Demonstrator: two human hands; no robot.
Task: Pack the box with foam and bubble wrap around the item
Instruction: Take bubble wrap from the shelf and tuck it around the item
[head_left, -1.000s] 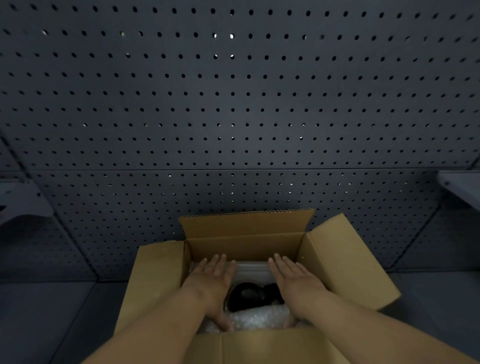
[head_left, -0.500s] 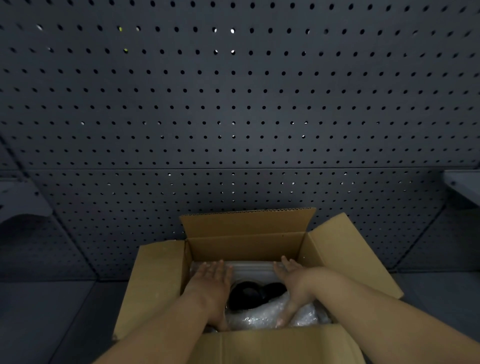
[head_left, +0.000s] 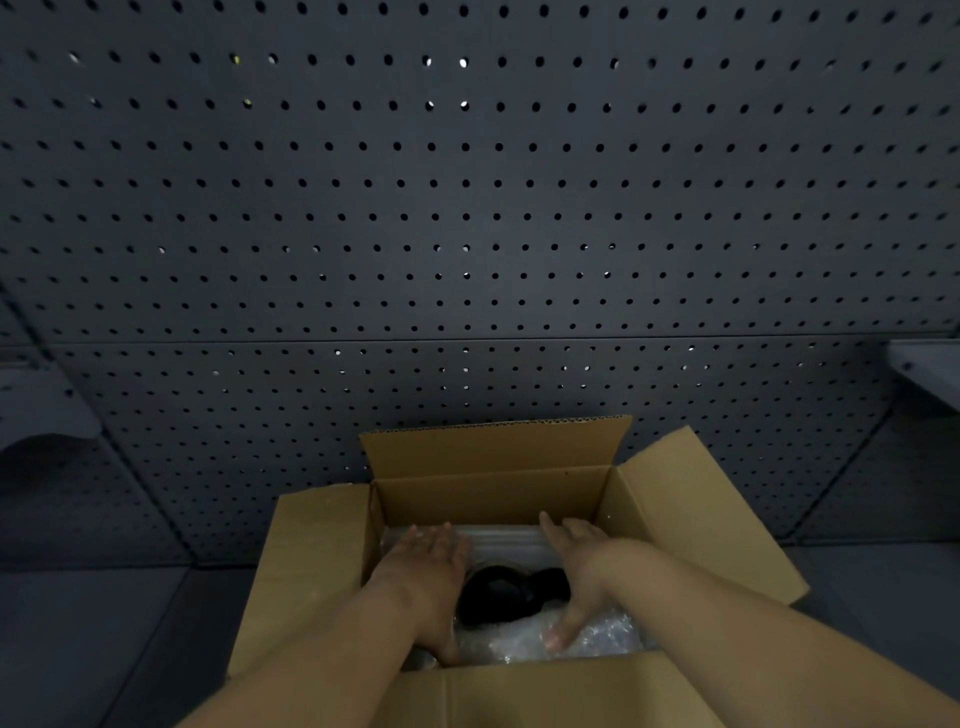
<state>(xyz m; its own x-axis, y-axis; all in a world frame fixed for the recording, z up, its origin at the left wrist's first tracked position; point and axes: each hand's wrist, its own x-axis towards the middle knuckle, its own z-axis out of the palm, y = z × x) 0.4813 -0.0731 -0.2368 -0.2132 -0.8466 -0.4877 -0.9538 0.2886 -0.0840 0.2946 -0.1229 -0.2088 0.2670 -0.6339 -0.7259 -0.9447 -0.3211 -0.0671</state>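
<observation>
A dark grey perforated metal pegboard wall (head_left: 467, 208) fills the far side of the room, rising from a dark grey work surface (head_left: 78, 639). On that surface, near the viewer, stands an open brown cardboard box (head_left: 493, 493), flaps spread. Inside, a glossy black rounded item (head_left: 498, 592) lies on clear bubble wrap (head_left: 597, 636). The left hand (head_left: 431, 561) lies flat, fingers straight, left of it; the right hand (head_left: 582, 577), fingers relaxed, presses the wrap, grasping nothing.

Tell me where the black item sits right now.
In the head view the black item lies inside the open cardboard box, low in the middle, between the left hand and right hand, with bubble wrap just in front.
</observation>
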